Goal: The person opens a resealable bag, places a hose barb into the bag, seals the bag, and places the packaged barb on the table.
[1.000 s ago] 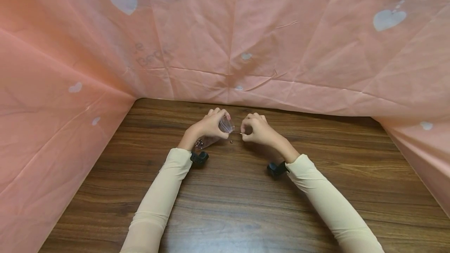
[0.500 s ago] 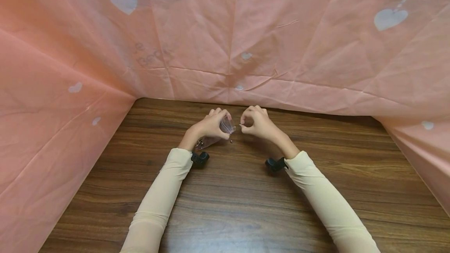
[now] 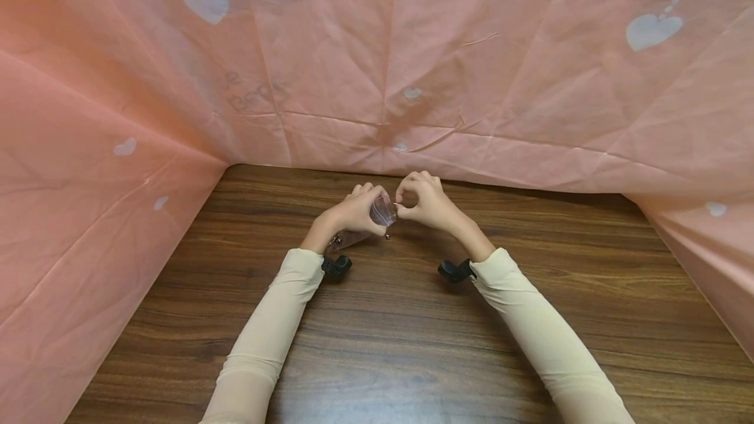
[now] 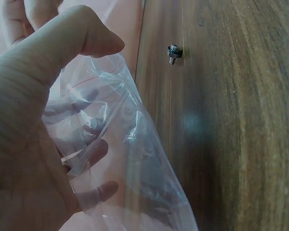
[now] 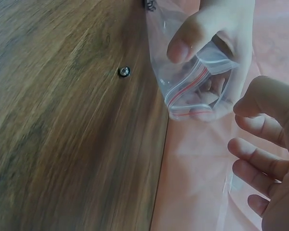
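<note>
In the head view my left hand [image 3: 356, 210] grips a clear zip bag [image 5: 183, 91] by its mouth, thumb on the near side and fingers at the far side. The mouth gapes, with red zip lines along it. Several small dark metal screws [image 3: 336, 239] lie in the bag's lower end. My right hand [image 3: 429, 203] is just right of the mouth, thumb and index finger pinching a tiny shiny piece [image 3: 397, 205], apparently a screw; the right wrist view does not show it clearly. One loose screw [image 4: 174, 54] with a dark washer lies on the table below the bag's mouth.
The dark wooden table [image 3: 377, 319] reaches back to a pink cloth [image 3: 330, 84] with white hearts, which hangs behind and on both sides. A black wrist camera [image 3: 337, 267] sits on the left wrist, another black camera [image 3: 455, 271] on the right.
My right hand has moved left and slightly away, bringing the pinched piece up to the bag's mouth. The left hand and the bag have hardly moved; the loose screw lies where it was.
</note>
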Demonstrator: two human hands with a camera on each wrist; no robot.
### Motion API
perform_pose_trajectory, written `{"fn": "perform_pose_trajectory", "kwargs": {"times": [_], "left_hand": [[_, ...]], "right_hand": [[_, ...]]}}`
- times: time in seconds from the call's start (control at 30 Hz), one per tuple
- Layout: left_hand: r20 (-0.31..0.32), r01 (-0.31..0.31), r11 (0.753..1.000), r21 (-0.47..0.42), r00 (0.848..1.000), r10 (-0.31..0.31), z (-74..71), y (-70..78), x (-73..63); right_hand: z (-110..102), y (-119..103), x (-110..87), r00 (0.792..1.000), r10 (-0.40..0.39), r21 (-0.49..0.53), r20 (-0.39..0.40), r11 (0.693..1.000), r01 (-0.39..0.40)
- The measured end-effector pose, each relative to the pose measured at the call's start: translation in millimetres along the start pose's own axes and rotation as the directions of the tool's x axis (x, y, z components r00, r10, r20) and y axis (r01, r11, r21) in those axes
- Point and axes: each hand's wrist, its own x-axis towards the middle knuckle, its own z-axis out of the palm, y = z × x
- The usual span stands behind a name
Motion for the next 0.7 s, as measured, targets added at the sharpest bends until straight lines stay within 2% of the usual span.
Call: {"fn": "perform_pose_trajectory", "kwargs": {"times": [0.23, 0.7], "left_hand": [[0.021, -0.005, 1.0, -0.018, 1.0, 0.006, -0.1, 0.6, -0.5], [0.026, -0.006, 1.0, -0.01, 1.0, 0.006, 0.2, 0.8, 0.1]], "right_hand": [[2.9, -2.9, 5.9, 1.0, 0.0, 0.006, 0.005, 1.0, 0.0], [4.5, -9.4, 10.6, 1.0, 0.01, -0.007, 0.025, 1.0, -0.01]]}}
